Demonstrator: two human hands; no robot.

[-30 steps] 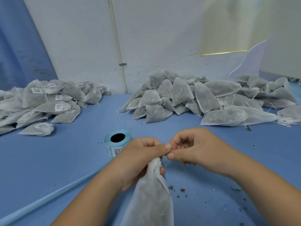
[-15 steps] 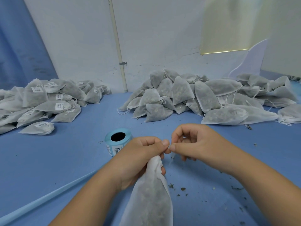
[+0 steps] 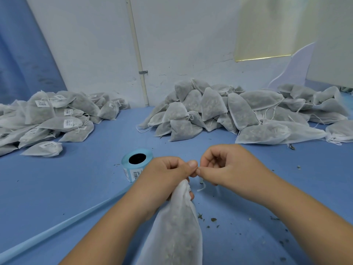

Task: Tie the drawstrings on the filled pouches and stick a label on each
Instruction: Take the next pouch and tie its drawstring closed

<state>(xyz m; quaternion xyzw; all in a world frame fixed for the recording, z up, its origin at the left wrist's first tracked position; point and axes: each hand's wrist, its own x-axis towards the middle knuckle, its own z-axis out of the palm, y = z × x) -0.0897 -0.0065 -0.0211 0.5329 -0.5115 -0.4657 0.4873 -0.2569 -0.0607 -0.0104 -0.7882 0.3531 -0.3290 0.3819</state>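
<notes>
A filled white mesh pouch (image 3: 176, 230) lies at the bottom centre, its gathered neck pointing away from me. My left hand (image 3: 164, 175) grips that neck, fingers curled round it. My right hand (image 3: 227, 166) pinches the white drawstring (image 3: 202, 187) just beside the left thumb; a short loose end of string hangs below the fingertips. A light-blue roll of barcode labels (image 3: 136, 163) stands just left of my left hand, partly hidden by it.
A heap of labelled pouches (image 3: 45, 121) lies at the left. A larger heap of unlabelled pouches (image 3: 238, 113) spreads along the back right against the white wall. A pale blue strip (image 3: 57, 228) runs across the blue table (image 3: 76, 178). Herb crumbs (image 3: 212, 220) dot the table near me.
My right hand has shifted slightly while working the string; a short loose end now hangs below its fingertips. My left hand keeps its grip on the pouch neck.
</notes>
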